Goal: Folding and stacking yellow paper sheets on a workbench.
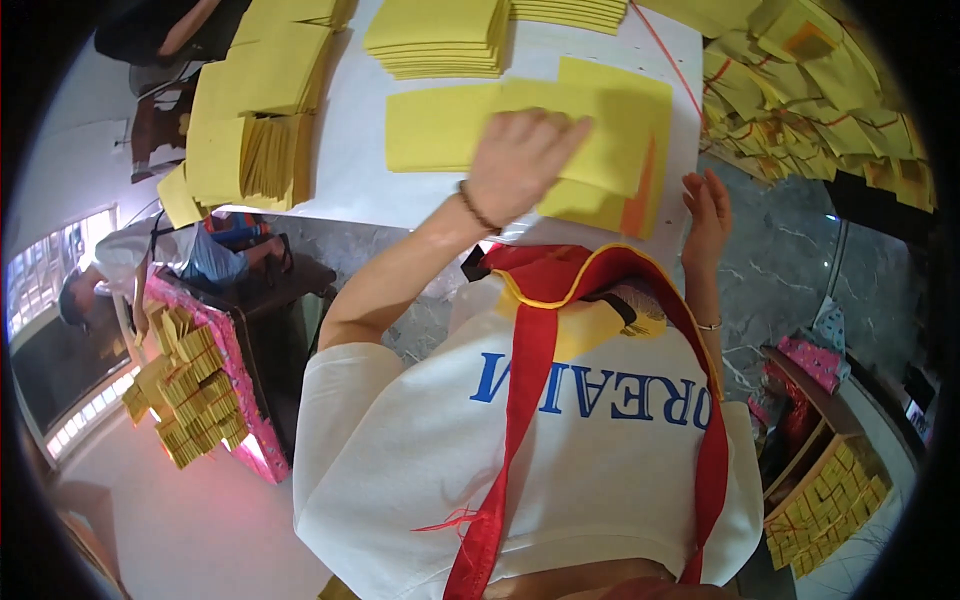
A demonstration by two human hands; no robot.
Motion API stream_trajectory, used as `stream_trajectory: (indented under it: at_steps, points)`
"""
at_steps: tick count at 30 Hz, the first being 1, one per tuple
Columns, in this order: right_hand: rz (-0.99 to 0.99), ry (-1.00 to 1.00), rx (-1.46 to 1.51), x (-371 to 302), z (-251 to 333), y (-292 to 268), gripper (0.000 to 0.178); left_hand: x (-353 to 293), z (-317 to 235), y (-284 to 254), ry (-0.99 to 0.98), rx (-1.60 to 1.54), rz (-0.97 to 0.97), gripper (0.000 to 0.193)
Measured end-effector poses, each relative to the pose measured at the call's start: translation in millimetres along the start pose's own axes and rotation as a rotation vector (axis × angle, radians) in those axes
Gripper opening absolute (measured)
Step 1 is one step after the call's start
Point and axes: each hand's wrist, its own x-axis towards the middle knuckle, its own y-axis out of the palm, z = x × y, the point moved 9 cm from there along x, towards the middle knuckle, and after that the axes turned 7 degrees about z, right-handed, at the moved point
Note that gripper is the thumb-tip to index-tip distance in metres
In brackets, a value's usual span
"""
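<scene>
We see yellow paper sheets (pixel 430 130) overlapping on the white tabletop (pixel 350 150), the left hand (pixel 518 165) over them, likely steadying them; whether its curled fingers grasp any, we can't tell. Right hand (pixel 708 215) is just off the edge, fingers loose, holding nothing visible. Paper stack (pixel 437 35) sits beyond, presumably for reach.

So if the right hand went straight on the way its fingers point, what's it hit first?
Likely the yellow papers heaped beside the table, just ahead of the right hand; relative height is unclear.
</scene>
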Motion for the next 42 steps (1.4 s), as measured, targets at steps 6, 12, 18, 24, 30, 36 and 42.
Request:
stream_trajectory:
  at_steps: [6, 12, 18, 24, 30, 36, 42]
  points:
    - [0.018, 0.022, -0.035, -5, -14, 10, 0.026, -83, 98, 16, -0.15, 0.277, 0.06, 0.05]
    - [0.041, 0.044, -0.089, -7, -12, 21, 0.024, -99, 112, 61, -0.243, 0.217, 0.276, 0.052]
    - [0.092, -0.06, -0.162, -7, -16, 22, 0.024, -112, 103, 73, -0.331, 0.161, 0.312, 0.066]
    - [0.17, -0.133, -0.377, -8, -1, 38, 0.022, -108, 109, 58, -0.336, -0.053, 0.293, 0.078]
    - [0.237, -0.236, -0.512, -10, -10, 37, 0.024, -98, 97, 37, -0.29, -0.017, 0.314, 0.083]
    - [0.286, -0.245, -0.54, -8, 0, 48, 0.027, -47, 24, 31, -0.09, -0.431, 0.114, 0.049]
    - [0.332, -0.262, -0.55, -6, 4, 49, 0.028, -22, -55, 86, 0.244, -0.267, 0.145, 0.033]
